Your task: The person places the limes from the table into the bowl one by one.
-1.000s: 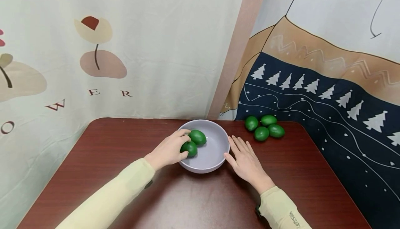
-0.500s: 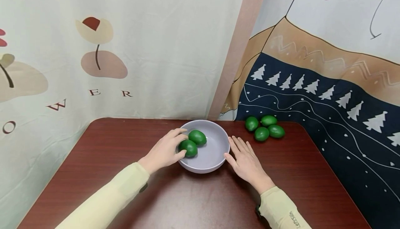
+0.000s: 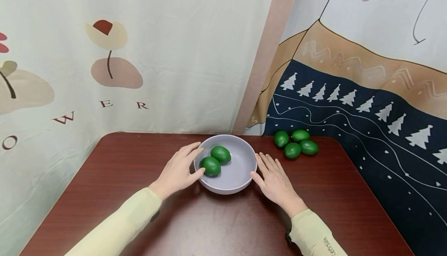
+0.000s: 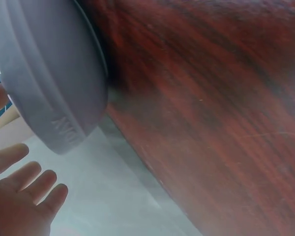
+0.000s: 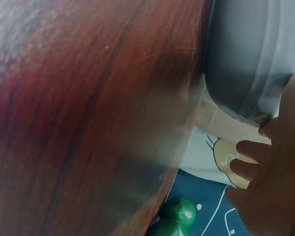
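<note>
A pale lavender bowl (image 3: pixel 239 175) stands upright on the table, holding two green limes: one lime (image 3: pixel 210 166) near its left wall and another lime (image 3: pixel 220 154) just behind. My left hand (image 3: pixel 175 171) is at the bowl's left side with fingers spread and nothing in its grasp. In the left wrist view its fingertips (image 4: pixel 48 178) are apart from the bowl, while the thumb is close to the rim; contact there is unclear. My right hand (image 3: pixel 276 180) rests against the bowl's right side, fingers extended, and the right wrist view has its thumb at the rim.
Several more limes (image 3: pixel 292 150) lie clustered on the table at the back right. The dark red wooden table (image 3: pixel 223 225) backs onto a pale printed curtain (image 3: pixel 188 54) and, at the right, a navy curtain with white trees (image 3: pixel 349 132).
My left hand has let go of the nearer lime and drawn back left to outside the bowl's rim. Both limes stay in the bowl, and my right hand has kept its place.
</note>
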